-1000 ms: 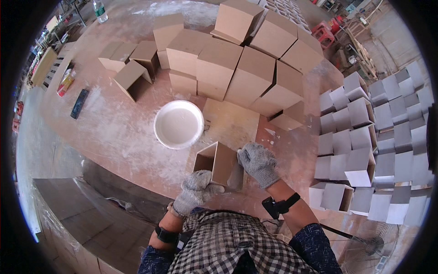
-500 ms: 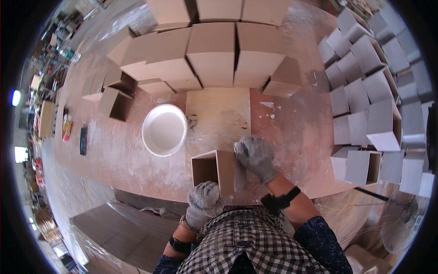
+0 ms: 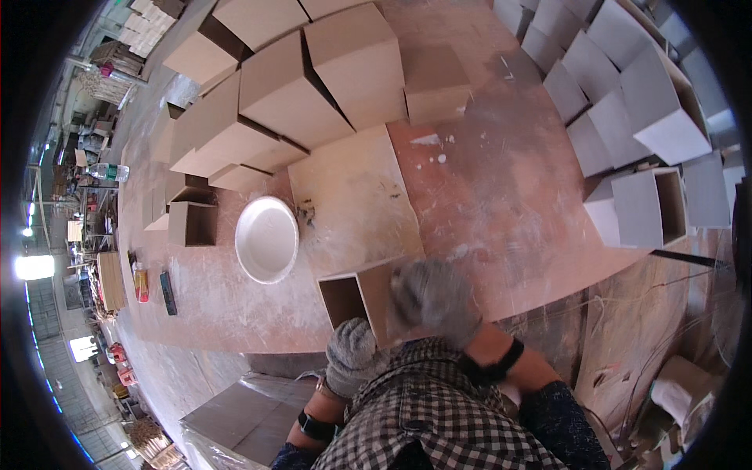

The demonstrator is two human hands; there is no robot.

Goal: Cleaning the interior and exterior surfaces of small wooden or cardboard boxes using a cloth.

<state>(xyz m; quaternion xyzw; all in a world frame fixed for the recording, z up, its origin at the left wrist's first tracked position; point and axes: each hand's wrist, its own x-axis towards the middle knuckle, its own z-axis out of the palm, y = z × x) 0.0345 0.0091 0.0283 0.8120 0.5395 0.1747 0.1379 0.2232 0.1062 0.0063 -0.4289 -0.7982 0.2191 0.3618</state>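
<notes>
"What are the fingers up to?"

"The left hand (image 3: pixel 350 356) has its gloved fingers bent over the near edge of a brown box (image 3: pixel 374 286). It looks like it's holding on. The right hand (image 3: pixel 435 298) is at the box's right side. It's all blurry, so I can't tell if its fingers are gripping anything."

"Where's that box?"

"By the near edge of the table (image 3: pixel 501 204), at the near end of a tan board (image 3: pixel 352 188). Its open end faces left."

"Which step is this?"

"I think it's the smoothing of the box's right side, with the left hand keeping it steady."

"What does the next move need?"

"I'd say a still box and a soft, even push, so it won't slip off the near edge."

"What else is there?"

"A white bowl (image 3: pixel 267 280) sits just left of the board. A dark, flat thing (image 3: pixel 168 294) lies near the table's left edge. More boxes (image 3: pixel 360 70), brown ones, stand toward the far edge, and grey boxes (image 3: pixel 666 117) stand by the right edge."
</notes>
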